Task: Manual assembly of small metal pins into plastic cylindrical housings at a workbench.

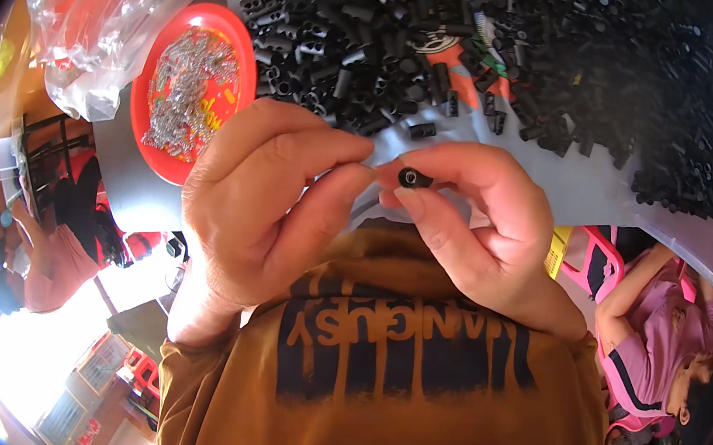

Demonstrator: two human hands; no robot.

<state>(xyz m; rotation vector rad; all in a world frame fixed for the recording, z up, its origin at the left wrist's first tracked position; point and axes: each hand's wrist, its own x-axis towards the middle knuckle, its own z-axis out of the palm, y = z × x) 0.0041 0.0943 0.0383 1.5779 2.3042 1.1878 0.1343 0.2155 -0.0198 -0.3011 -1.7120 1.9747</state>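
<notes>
Between the thumb and fingers of my right hand (pixel 488 224) is a small black plastic tube (pixel 409 177). Its round open end faces up, and a pale metal ring, like the end of a spring, shows inside. Close beside it, my left hand (pixel 268 190) is closed in a pinch, thumb against forefinger. Whatever those fingertips hold, if anything, is too small to make out. Left of that hand, a red oval tray (pixel 253 61) contains many small silvery springs (pixel 187 85). Beyond both hands lies a loose heap of black plastic tubes (pixel 316 33).
Another heap of smaller black parts (pixel 678 101) spreads over the far right of the grey table surface (pixel 591 174). Clear plastic bags (pixel 103 18) lie at the far left. A person in a pink shirt (pixel 659 345) sits at right; another person (pixel 52 267) is at left.
</notes>
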